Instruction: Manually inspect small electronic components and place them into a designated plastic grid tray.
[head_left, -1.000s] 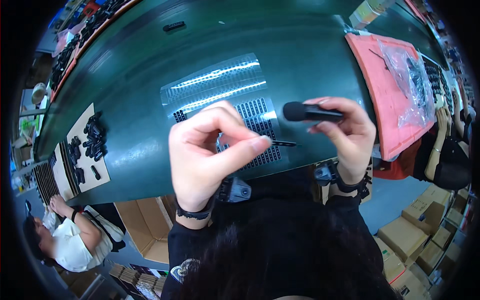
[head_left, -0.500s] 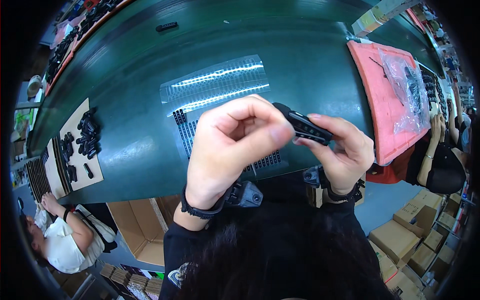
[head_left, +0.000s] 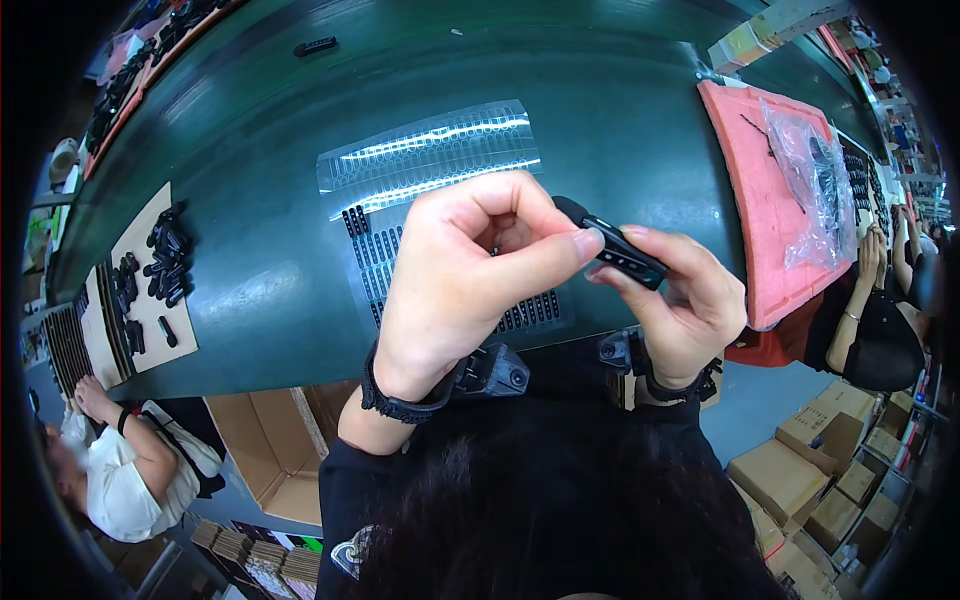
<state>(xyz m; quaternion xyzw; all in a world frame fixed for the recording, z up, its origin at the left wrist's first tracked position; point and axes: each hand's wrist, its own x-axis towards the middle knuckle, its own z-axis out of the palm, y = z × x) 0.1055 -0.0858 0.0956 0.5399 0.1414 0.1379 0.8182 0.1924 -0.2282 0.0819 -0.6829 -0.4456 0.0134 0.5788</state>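
Observation:
In front of my chest I hold a small, long black device (head_left: pixel 632 262) with a rounded dark end and several small light marks on its face. My right hand (head_left: pixel 690 290) is closed, pinching its lower right end between thumb and fingers. My left hand (head_left: pixel 470 270) is closed too, its thumb tip pressed on the device's upper left part; anything thin under the thumb is hidden. Below my hands, a clear sheet with rows of black strip stickers (head_left: pixel 378 262) lies on the green table (head_left: pixel 260 230), partly covered by my left hand. Its upper part (head_left: pixel 430 150) shows bare outlines.
Left on the table, black devices (head_left: pixel 168 255) lie on cardboard (head_left: pixel 180 340). Another black device (head_left: pixel 316 46) lies at the far side. A pink foam tray (head_left: pixel 745 200) with clear plastic is at right. People sit at both sides; an open carton (head_left: pixel 270 440) stands below the table.
My left thumb has come further onto the device's face. The device has tilted slightly in my right hand. The whole view has shifted a little.

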